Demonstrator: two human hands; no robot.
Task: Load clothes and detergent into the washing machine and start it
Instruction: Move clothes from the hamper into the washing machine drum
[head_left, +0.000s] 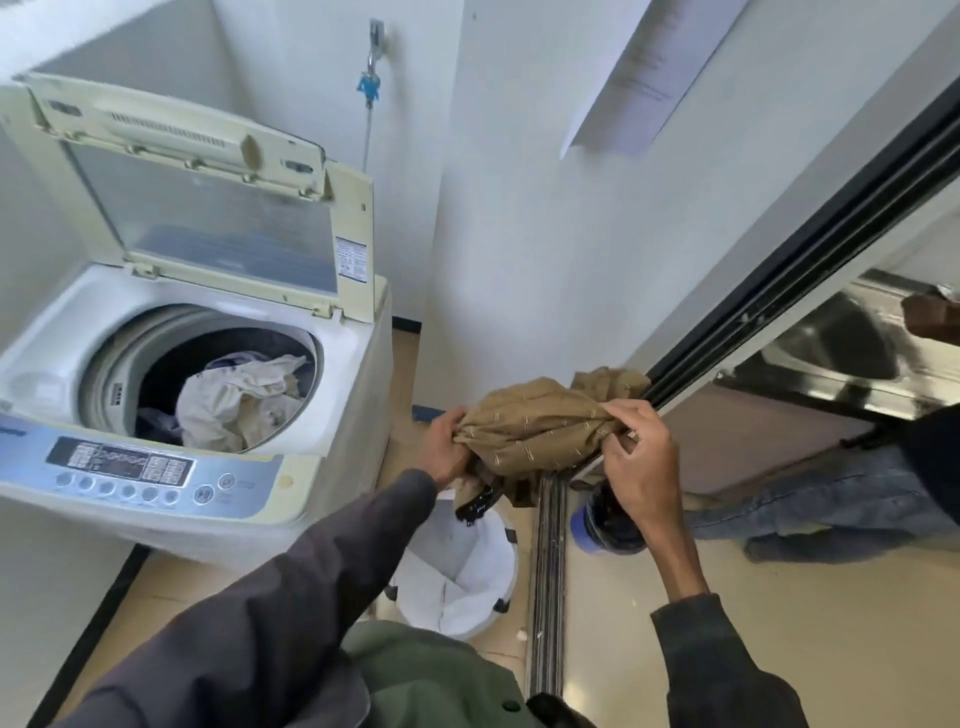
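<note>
Both the left hand and right hand are closed on a bunched tan patterned garment, held above the white laundry basket, apparently for carrying to the open-lidded cream top-loading washing machine.

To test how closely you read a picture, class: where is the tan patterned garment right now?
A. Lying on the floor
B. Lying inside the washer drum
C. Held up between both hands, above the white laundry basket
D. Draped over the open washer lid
C: the tan garment is gripped by the left hand and right hand, above the white laundry basket; the drum holds only pale clothes.
</note>
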